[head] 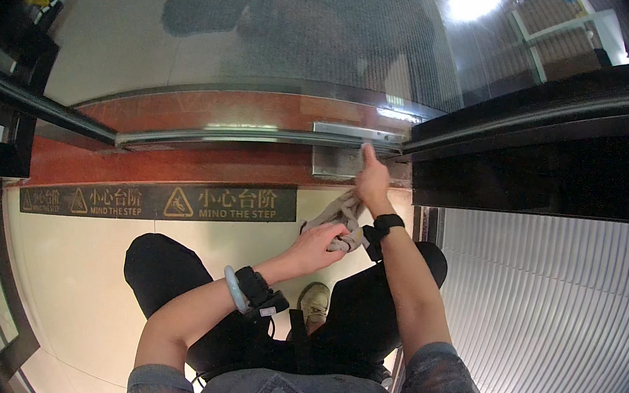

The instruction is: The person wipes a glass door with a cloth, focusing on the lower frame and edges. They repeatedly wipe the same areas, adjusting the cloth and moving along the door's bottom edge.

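My left hand [311,248] grips the lower, bunched part of a grey cloth [328,217] above the tiled floor. The cloth's upper end runs into the palm of my right hand [373,184], whose fingers are mostly hidden. One digit of that hand is stretched up against the dark bottom rail [263,134] of a glass door. Right beside it, a metal plate [334,164] lies on the reddish-brown sill [179,160], and a narrow metal strip [351,131] shows just above the rail. Both wrists wear black straps.
A black warning strip [160,200] with writing is stuck along the floor edge. Ahead stands the glass pane [310,33], with reflections on it. To my right are a black frame [527,168] and a ribbed, pale panel [539,315]. My bent knees flank my arms.
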`<state>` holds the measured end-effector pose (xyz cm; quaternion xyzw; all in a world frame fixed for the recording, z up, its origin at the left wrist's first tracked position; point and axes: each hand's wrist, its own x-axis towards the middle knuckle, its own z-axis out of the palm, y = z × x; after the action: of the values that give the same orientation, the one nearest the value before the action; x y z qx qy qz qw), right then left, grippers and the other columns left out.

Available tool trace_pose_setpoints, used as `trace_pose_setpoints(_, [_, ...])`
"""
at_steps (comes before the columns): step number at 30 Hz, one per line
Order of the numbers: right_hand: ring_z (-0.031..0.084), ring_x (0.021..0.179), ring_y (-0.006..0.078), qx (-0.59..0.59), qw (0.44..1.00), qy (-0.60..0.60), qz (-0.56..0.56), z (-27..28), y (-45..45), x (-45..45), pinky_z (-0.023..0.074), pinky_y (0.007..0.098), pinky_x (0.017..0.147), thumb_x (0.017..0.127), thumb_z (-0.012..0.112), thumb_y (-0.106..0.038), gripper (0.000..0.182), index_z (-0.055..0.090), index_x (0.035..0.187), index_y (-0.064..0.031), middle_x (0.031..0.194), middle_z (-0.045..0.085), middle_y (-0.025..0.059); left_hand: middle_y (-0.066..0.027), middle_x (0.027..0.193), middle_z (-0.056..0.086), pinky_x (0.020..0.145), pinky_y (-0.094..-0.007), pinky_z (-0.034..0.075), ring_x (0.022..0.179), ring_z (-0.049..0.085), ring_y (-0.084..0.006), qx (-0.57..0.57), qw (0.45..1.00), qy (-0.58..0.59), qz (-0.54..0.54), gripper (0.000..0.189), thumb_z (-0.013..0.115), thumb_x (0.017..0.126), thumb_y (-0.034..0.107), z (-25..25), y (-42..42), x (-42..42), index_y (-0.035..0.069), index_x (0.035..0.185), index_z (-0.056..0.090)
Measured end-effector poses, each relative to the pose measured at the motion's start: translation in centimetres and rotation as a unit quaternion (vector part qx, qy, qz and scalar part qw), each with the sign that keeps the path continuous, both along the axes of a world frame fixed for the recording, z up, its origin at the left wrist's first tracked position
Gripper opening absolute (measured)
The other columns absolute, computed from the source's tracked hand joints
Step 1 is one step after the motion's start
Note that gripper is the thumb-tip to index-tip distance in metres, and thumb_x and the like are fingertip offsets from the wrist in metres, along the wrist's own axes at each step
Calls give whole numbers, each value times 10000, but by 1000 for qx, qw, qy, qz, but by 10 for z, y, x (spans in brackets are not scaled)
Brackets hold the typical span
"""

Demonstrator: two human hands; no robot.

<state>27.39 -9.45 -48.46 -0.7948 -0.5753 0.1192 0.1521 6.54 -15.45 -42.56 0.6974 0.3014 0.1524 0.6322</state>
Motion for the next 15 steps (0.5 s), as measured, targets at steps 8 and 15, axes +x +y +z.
trace_pose_setpoints(8, [616, 829, 412, -80, 987, -41, -137, 19, 4, 30, 477, 499, 661, 778, 530, -33, 414, 500, 1175, -148, 879, 641, 220, -175, 1053, 574, 831, -393, 444, 983, 556, -346, -9, 1000, 19, -2, 366, 603, 786, 184, 1, 3, -5, 16, 1101, 521])
trace_pose_setpoints(15, [595, 828, 418, 63, 997, -10, 35, -18, 11, -42, 463, 516, 669, 840, 470, -38, 286, 477, 1121, -90, 867, 606, 201, -199, 977, 597, 817, -423, 448, 951, 560, -381, 21, 1000, -5, -6, 338, 603, 776, 177, -7, -2, 4, 14, 1063, 527])
